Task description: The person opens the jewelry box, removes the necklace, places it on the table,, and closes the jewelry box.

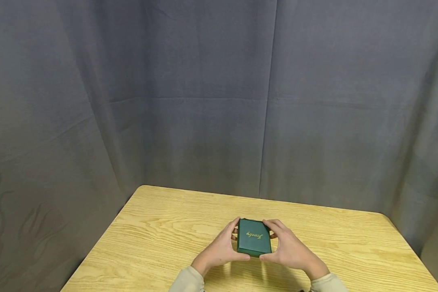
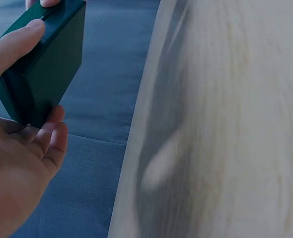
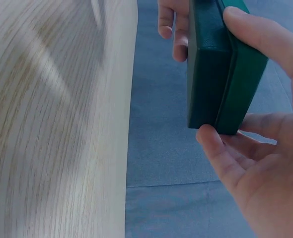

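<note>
A flat dark green jewelry box (image 1: 254,237), its lid lettered in gold script, is held between both hands above the table. My left hand (image 1: 220,246) grips its left side, thumb on the near edge and fingers at the far corner. On the opposite side my right hand (image 1: 291,248) holds it the same way. In the left wrist view, the left thumb presses the side of the box (image 2: 52,59) while fingertips support its lower corner. The right wrist view shows a seam around the closed box (image 3: 221,74), with the right thumb lying by that seam.
The light wood-grain table (image 1: 160,227) has rounded far corners. Grey-blue curtains (image 1: 211,101) hang behind it and along both sides. Light-coloured sleeves (image 1: 188,280) cover the forearms at the near edge. Shadows of the hands and box fall on the tabletop.
</note>
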Motion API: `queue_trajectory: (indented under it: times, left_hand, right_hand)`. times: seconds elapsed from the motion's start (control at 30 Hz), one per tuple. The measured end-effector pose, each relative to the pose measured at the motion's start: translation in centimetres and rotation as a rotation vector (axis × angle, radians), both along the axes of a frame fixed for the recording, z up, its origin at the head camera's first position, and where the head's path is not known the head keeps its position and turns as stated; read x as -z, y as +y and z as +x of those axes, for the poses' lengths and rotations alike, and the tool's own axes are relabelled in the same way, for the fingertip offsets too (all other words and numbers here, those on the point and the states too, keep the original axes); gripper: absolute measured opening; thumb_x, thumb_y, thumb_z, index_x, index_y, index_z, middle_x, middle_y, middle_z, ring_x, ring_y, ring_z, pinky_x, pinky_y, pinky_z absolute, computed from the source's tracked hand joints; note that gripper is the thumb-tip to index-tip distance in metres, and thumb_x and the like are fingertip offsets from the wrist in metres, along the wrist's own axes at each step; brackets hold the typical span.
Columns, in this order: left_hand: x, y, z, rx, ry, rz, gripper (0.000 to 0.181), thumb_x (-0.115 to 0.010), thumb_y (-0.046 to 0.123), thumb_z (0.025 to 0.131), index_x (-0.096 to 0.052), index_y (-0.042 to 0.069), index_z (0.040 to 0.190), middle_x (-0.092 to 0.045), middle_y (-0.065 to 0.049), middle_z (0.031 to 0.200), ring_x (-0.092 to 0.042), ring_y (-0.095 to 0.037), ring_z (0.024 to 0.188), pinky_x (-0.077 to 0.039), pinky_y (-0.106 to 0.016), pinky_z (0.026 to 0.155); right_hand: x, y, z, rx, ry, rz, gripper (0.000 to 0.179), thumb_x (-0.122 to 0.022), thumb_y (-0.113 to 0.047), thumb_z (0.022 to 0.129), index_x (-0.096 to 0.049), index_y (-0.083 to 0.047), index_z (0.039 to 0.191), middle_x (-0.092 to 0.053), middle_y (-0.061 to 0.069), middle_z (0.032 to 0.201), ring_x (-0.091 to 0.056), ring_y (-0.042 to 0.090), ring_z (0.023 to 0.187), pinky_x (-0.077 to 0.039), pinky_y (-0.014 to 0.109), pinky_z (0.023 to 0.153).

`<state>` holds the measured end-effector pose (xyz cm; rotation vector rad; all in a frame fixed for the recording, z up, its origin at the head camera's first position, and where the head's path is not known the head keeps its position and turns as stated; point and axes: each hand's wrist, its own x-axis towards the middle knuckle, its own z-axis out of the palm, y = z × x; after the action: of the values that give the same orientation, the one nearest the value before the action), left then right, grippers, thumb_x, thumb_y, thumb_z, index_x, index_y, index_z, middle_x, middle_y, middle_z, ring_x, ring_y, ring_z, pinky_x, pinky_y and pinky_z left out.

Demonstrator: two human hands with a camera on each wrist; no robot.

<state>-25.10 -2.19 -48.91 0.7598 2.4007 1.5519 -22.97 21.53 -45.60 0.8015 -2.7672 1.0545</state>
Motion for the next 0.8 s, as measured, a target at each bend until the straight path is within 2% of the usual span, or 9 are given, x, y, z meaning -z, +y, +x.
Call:
queue_trajectory:
  times: [0.17,0.4,0.8]
  left_hand:
    - [-0.17,0.03,-0.02,-0.014,0.011,-0.01,0.108,-0.085,0.031,0.071,-0.017,0.009,0.151,-0.047,0.001,0.122,-0.048,-0.015,0.101,-0.042,-0.039,0.087]
    - [0.1,-0.07,-0.1,0.0,0.03,0.001,0.107,-0.085,0.029,0.07,-0.018,0.007,0.151,-0.046,0.0,0.126,-0.049,-0.014,0.101,-0.043,-0.036,0.087]
    - [0.41,0.06,-0.27,0.01,0.011,0.025,0.105,-0.086,0.027,0.07,-0.021,0.017,0.151,-0.046,-0.001,0.127,-0.049,-0.015,0.102,-0.043,-0.036,0.087]
  right_hand:
    - [-0.05,-0.03,-0.07,0.0,0.011,-0.003,0.096,-0.082,-0.05,0.067,-0.043,0.004,0.137,-0.048,0.005,0.126,-0.055,0.018,0.102,-0.05,0.034,0.082]
    - [-0.23,-0.02,0.0,-0.008,-0.005,-0.003,0.095,-0.082,-0.049,0.068,-0.042,0.003,0.137,-0.048,0.005,0.125,-0.055,0.018,0.102,-0.05,0.032,0.082]
    - [-0.38,0.21,-0.12,-0.028,-0.033,0.003,0.096,-0.08,-0.05,0.069,-0.041,0.006,0.137,-0.049,0.007,0.126,-0.054,0.019,0.105,-0.049,0.031,0.083]
